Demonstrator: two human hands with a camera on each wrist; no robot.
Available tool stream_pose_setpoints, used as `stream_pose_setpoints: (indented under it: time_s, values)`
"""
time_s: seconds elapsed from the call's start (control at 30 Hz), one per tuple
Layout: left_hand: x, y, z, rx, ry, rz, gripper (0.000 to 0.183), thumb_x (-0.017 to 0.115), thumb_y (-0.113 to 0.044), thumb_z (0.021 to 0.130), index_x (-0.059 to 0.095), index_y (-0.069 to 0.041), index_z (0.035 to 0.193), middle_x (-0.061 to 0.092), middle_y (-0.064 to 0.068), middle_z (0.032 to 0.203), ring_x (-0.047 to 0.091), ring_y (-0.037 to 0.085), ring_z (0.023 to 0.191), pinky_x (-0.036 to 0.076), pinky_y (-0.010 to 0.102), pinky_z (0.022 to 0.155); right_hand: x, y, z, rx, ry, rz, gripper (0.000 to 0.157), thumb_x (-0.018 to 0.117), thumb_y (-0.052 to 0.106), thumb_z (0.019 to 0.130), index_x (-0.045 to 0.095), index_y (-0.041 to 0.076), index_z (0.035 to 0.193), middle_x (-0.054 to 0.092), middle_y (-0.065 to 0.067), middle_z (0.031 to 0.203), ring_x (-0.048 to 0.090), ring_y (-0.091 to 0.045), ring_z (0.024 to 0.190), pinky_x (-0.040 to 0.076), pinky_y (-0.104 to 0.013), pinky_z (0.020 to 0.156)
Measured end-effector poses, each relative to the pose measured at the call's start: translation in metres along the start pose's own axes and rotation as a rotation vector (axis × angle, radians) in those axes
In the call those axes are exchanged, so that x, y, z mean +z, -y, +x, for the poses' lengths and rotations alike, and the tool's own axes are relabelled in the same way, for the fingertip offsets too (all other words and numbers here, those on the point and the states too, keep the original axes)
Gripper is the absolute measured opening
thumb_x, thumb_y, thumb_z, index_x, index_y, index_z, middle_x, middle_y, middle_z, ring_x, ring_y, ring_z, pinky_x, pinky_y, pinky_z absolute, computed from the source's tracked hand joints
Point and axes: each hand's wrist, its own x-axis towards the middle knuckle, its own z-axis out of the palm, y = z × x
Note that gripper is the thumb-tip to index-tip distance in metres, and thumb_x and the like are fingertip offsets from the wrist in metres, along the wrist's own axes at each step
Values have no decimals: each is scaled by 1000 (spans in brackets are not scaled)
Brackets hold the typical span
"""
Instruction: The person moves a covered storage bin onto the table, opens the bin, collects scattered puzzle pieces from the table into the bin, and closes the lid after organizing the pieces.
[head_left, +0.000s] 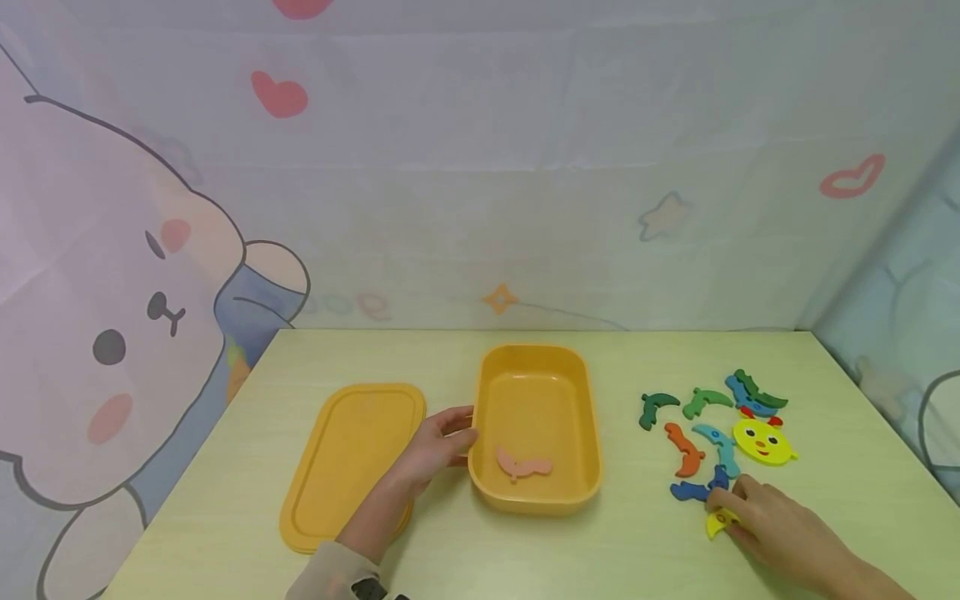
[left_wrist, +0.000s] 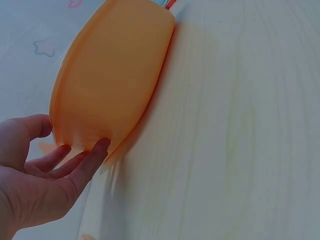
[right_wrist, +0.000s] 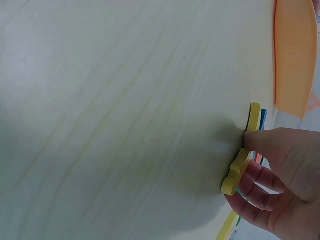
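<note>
In the head view my right hand point(head_left: 783, 529) pinches a yellow crescent-shaped puzzle piece point(head_left: 720, 522) near the front right of the table. The right wrist view shows the thumb on one side of that yellow piece point(right_wrist: 234, 175) and the fingers on the other. My left hand point(head_left: 435, 446) touches the left outer wall of a yellow-orange plastic box point(head_left: 536, 506), its fingertips resting on the side. Inside the box lies one pink puzzle piece point(head_left: 523, 467). Just beyond the right hand are dark blue pieces point(head_left: 690, 492).
A yellow lid point(head_left: 352, 467) lies flat left of the box. Right of the box lie an orange piece point(head_left: 684, 450), a light blue piece point(head_left: 720, 446), several green and blue pieces point(head_left: 705, 402) and a yellow caterpillar face point(head_left: 763, 442). A printed curtain point(head_left: 450, 167) hangs behind the table.
</note>
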Motion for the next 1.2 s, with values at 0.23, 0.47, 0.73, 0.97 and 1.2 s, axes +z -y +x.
stream_pose_setpoints:
  time_s: [0.23, 0.47, 0.73, 0.97, 1.2]
  values:
    - [0, 0, 0, -5, -3, -1, 46, 52, -11, 92, 41, 1, 135, 46, 23, 133, 54, 33, 111, 55, 38, 78, -4, -1, 1, -25, -20, -21, 26, 73, 18, 76, 60, 31, 96, 43, 8, 77, 38, -8, 64, 35, -17, 52]
    - [0, 1, -1, 3, -5, -7, 46, 52, -10, 92, 41, 2, 135, 46, 24, 132, 54, 34, 111, 55, 38, 77, -16, 0, 4, -78, -116, -50, 32, 77, 16, 72, 62, 28, 98, 43, 9, 76, 38, -6, 64, 35, -15, 52]
    - [0, 1, -1, 4, 0, 7, 46, 51, -11, 92, 40, 2, 135, 45, 24, 133, 55, 33, 111, 55, 38, 78, -25, 3, 8, -139, -217, -63, 33, 77, 13, 71, 59, 28, 95, 39, 11, 73, 32, -4, 60, 29, -14, 48]
    - [0, 2, 0, -8, -3, 17, 46, 52, -12, 92, 41, 1, 135, 46, 23, 133, 55, 32, 111, 55, 37, 78, -29, 6, 13, -140, -192, -70, 33, 77, 14, 72, 57, 27, 95, 41, 9, 74, 34, -5, 59, 30, -14, 47]
    - [0, 0, 0, 1, 0, 7, 46, 51, -11, 92, 41, 2, 135, 46, 24, 133, 54, 34, 111, 54, 38, 79, -32, 6, 21, -180, -214, -80, 34, 78, 15, 71, 59, 27, 96, 43, 10, 75, 35, -4, 60, 32, -15, 49]
